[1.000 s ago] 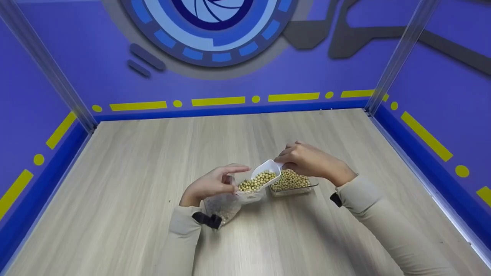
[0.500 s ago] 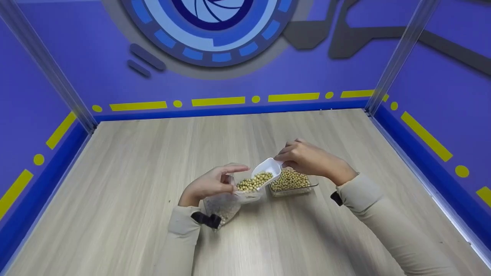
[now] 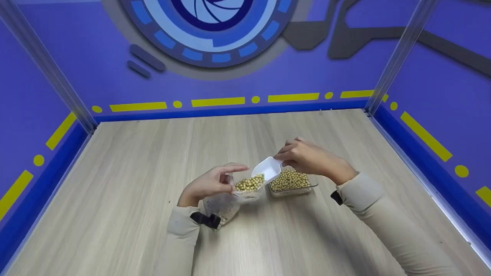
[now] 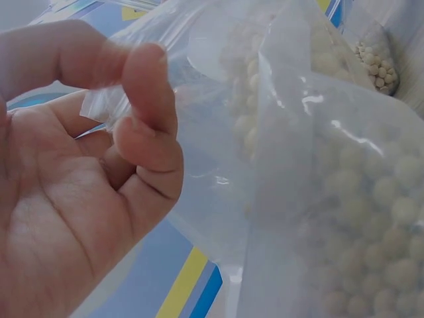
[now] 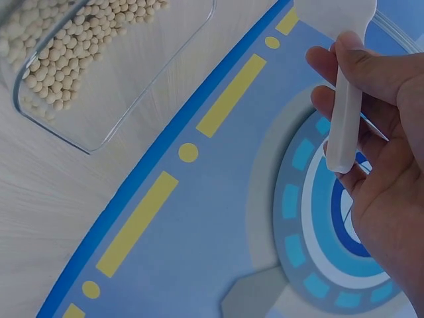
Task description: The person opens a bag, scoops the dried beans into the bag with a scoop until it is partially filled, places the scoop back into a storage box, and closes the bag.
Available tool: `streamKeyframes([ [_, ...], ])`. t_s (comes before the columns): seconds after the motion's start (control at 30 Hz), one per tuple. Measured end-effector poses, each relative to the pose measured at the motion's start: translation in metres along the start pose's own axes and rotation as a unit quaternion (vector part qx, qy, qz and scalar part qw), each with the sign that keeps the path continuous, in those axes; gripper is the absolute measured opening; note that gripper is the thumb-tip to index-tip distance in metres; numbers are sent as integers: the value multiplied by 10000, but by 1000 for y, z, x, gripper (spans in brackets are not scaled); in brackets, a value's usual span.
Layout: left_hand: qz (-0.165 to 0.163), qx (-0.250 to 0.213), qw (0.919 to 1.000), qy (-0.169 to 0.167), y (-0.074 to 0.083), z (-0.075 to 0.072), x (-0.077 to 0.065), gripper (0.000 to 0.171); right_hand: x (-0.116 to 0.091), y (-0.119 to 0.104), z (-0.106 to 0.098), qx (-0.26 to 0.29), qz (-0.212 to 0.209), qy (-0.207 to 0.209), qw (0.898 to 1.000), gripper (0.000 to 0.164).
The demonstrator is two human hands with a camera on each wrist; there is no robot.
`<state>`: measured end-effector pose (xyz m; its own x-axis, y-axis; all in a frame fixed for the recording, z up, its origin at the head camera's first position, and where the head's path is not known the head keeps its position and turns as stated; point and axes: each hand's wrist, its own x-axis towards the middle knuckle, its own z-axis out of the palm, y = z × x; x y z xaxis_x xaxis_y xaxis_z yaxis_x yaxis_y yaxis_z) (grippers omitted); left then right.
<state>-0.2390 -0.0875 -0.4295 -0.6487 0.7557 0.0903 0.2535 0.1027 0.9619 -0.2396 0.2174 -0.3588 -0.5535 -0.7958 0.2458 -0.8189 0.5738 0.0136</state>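
My left hand point(image 3: 209, 183) pinches the mouth edge of a clear plastic bag point(image 3: 223, 209) that holds soybeans and stands on the table. In the left wrist view, curled fingers grip the bag's lip point(image 4: 106, 106), and pale beans point(image 4: 371, 218) show through the cloudy plastic. My right hand point(image 3: 308, 157) holds a white plastic scoop point(image 3: 271, 168) by its handle point(image 5: 346, 119). The scoop tilts down to the left into the bag's mouth, where yellow soybeans point(image 3: 250, 183) lie. Below the right hand is a clear rectangular container point(image 3: 307, 188) filled with soybeans point(image 3: 290, 179).
The pale wooden tabletop point(image 3: 153, 165) spreads around both hands. Blue-purple printed panels point(image 3: 238, 86) close it in at the back and both sides. A black strap point(image 3: 206, 219) sits on the left wrist.
The scoop has tipped slightly steeper and risen a little. Soybeans have slid down from it toward the bag, leaving more of its white inside bare. The container has stayed put.
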Motion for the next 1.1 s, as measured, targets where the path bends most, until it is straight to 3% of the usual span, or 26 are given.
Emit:
streamKeyframes([
  [0.2,-35,113,9999,58,1,0,0,65,0,0,0,38,-29,92,9999,28],
  [0.53,-104,-80,9999,84,4,-1,-2,66,2,-1,-1,120,-68,214,9997,27],
  [0.9,129,-76,9994,304,2,-4,-2,66,3,-1,-5,12,-90,380,9992,28],
  [1.1,103,-227,9991,333,3,-4,-4,66,3,0,-5,49,-70,421,9991,29],
])
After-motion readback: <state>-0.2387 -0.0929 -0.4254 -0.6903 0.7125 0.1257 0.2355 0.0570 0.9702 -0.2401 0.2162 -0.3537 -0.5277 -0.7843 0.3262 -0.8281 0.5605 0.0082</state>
